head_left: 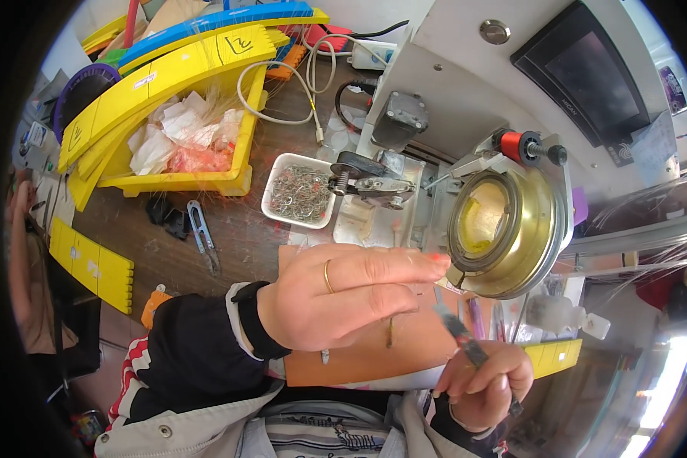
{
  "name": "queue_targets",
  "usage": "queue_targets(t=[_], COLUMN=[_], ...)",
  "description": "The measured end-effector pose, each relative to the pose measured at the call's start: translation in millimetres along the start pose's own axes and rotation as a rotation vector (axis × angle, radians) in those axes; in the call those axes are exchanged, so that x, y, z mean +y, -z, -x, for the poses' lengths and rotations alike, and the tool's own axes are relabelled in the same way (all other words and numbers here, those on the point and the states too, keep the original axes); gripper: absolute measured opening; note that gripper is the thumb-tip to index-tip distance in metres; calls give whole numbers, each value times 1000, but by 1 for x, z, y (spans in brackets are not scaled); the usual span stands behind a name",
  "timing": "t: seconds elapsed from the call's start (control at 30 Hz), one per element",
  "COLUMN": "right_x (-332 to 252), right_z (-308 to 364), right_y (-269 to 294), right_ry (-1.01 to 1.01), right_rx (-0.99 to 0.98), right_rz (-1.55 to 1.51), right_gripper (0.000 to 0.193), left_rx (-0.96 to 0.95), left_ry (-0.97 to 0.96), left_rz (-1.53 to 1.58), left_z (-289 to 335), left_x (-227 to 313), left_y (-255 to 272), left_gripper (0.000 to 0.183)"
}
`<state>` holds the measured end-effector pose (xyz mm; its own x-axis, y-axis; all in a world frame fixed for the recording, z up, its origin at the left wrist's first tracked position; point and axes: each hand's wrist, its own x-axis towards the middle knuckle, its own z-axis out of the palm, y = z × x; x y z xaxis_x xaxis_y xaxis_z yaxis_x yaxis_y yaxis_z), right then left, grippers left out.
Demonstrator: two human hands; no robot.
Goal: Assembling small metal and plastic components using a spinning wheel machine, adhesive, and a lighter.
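Note:
My left hand, with a gold ring and a dark wristband, reaches across the work area. Its fingers are stretched to the right, the tips beside the brass-coloured ring of the machine. The thumb is hidden, and I see nothing held. My right hand, lower right, is closed around a narrow flat tool with a dark handle and a grey, blade-like tip pointing up and left. Below both hands lies an orange-brown sheet. A white tray of small metal hooks stands beyond my left hand, beside a metal clamp arm.
Left of the tray are small snips and a yellow bin of paper scraps. Yellow notched strips lie around it. The machine carries a red thread spool and a dark screen. Pale strands hang at right.

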<state>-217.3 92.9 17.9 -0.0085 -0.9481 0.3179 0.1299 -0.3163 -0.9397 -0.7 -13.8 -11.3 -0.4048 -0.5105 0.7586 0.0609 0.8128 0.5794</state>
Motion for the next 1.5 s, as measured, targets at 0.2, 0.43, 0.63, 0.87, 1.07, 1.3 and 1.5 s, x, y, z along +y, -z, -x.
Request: queue_targets(t=[0.2, 0.43, 0.63, 0.87, 1.07, 1.3, 1.5], right_x=[-16, 5, -23, -45, -15, 22, 31], right_z=[50, 54, 60, -9, -70, -110, -116], right_y=[41, 68, 79, 63, 54, 62, 64], right_ry=[-131, 15, 14, 151, -215, 9, 137], right_rx=[216, -180, 180, 383, 268, 2, -51], right_rz=[399, 1185, 1074, 470, 15, 443, 689], right_gripper=[17, 44, 52, 40, 26, 25, 15], left_rx=[-61, -44, 54, 326, 197, 148, 149], left_ry=[15, 142, 502, 380, 319, 401, 404], left_rz=[-65, -164, -279, -443, -524, -611, -665], left_z=[-2, -2, -26, -87, -77, -82, -82], left_x=[0, -4, 31, 25, 14, 7, 7], left_y=[1, -5, -2, 10, -26, -39, -43], left_gripper=[25, 18, 7, 9, 11, 8, 13])
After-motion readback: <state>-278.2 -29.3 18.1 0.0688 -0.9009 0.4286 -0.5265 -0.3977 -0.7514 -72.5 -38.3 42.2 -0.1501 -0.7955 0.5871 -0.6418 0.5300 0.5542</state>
